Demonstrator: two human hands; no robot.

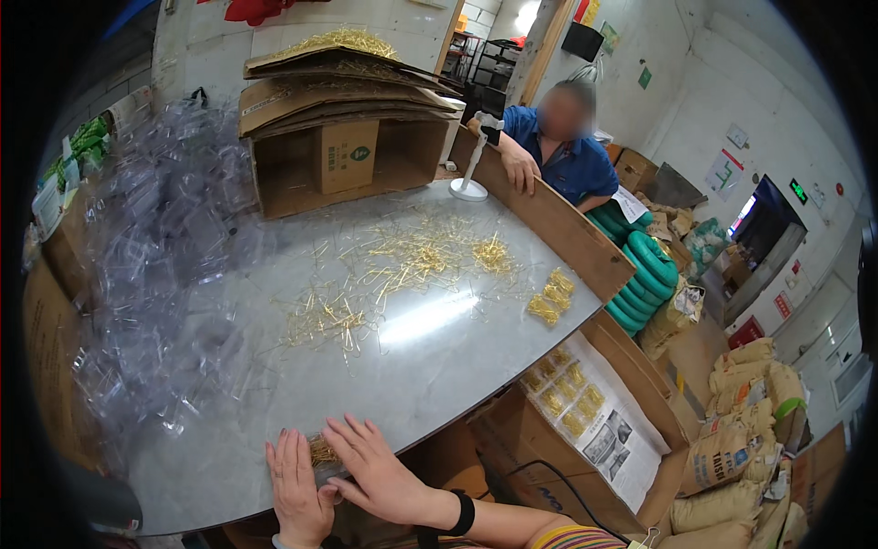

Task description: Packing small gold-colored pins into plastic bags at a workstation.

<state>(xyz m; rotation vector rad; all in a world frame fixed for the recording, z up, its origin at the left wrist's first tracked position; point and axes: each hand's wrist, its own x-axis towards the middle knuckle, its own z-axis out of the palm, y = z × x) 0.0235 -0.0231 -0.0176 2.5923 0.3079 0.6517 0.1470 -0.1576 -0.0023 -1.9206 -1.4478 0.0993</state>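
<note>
My left hand [297, 489] and my right hand [375, 467] lie flat on the near edge of the grey metal table [439, 348], fingers spread. Between them sits a small clear packet of gold pins [322, 451], pressed under the fingertips of both hands. Loose gold pins [402, 261] are scattered over the middle of the table, and a few filled clear packets [551, 297] lie at its right edge.
A heap of empty clear plastic packets [160, 274] covers the left side. Open cardboard boxes [343, 119] stand at the back. A box with filled packets on newspaper [585, 421] sits below right. Another person in blue [558, 156] leans on a wooden board [558, 224]. Sacks [741, 430] lie at the right.
</note>
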